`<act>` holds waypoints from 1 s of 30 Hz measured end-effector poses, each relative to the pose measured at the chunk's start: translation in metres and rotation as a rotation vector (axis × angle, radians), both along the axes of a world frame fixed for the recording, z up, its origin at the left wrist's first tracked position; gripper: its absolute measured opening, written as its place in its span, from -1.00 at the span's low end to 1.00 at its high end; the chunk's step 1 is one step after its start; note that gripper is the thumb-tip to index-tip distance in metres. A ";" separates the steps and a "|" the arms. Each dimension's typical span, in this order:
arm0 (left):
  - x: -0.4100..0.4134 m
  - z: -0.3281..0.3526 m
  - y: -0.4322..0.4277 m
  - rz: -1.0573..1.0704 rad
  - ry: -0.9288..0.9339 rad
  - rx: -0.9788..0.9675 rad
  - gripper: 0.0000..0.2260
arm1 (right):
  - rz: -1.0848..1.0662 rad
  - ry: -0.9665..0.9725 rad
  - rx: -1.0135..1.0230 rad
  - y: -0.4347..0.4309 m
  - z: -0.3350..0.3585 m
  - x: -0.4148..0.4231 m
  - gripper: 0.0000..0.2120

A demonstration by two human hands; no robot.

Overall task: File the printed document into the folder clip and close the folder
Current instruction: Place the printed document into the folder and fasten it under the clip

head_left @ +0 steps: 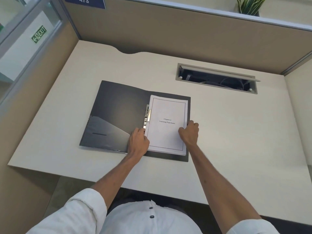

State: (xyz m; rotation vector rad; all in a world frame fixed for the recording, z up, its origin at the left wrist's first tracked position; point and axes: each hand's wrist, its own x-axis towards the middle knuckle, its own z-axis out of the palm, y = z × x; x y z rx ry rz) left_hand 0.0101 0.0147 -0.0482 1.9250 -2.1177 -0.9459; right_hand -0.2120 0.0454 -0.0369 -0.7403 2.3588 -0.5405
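Observation:
A black folder [116,108] lies open flat on the pale desk [236,132]. The printed document [167,132], a white stack titled "Chapter 6 Learning Experience", rests on the folder's right half. The metal clip [146,116] stands raised along the spine, at the paper's left edge. My left hand [138,142] is at the lower end of the clip, fingers curled against it and the paper's left edge. My right hand [190,132] grips the stack's right edge, thumb on top of the page.
An open cable hatch [217,78] with wires inside is set into the desk behind the folder to the right. Beige partition walls [168,31] enclose the desk at the back and both sides. A plant [249,5] stands on top of the back partition.

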 end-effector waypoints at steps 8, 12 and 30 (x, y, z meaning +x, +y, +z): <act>0.000 0.006 0.006 0.024 -0.025 0.001 -0.76 | -0.023 -0.005 -0.033 0.000 -0.001 -0.001 -0.65; 0.001 0.007 0.011 -0.058 -0.085 -0.009 -0.82 | 0.009 0.005 -0.031 0.000 -0.001 -0.003 -0.65; 0.043 -0.015 0.007 -0.627 -0.155 -0.272 -0.02 | 0.329 0.188 -0.102 -0.035 0.008 -0.024 -0.57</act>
